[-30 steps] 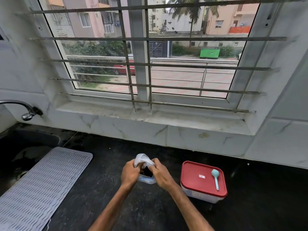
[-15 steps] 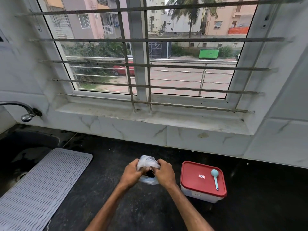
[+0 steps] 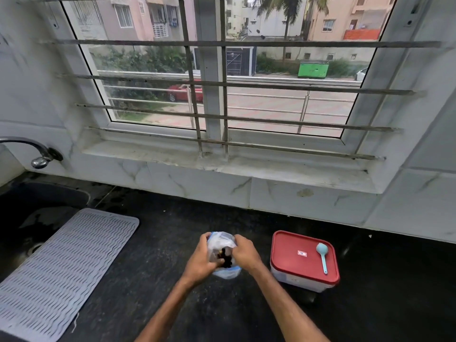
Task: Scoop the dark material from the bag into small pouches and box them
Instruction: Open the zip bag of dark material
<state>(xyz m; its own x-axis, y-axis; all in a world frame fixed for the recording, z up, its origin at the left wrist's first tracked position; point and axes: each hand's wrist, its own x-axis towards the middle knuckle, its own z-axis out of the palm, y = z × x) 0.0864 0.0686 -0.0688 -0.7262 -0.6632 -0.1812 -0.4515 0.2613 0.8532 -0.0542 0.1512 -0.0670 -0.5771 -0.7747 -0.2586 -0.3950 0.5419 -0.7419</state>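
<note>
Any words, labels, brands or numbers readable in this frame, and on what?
Nothing can be read.
Small white-and-red sticker on the red plastic lid of the white box: too small, blurred.
Green metal cabinet outside the window: faint marks, unreadable.
Clear plastic bag of dark material: no print seen.

1 head-worn view looks forward and down, close over the black counter (image 3: pixel 158 255), facing the barred window (image 3: pixel 222 77).

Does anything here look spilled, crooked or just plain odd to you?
Nothing stands out. The left hand and right hand grip the bag, with no spill showing, though dark crumbs would hide on the black counter. The scoop lies on the shut red lid. Only a brownish stain marks the wall tile.
</note>
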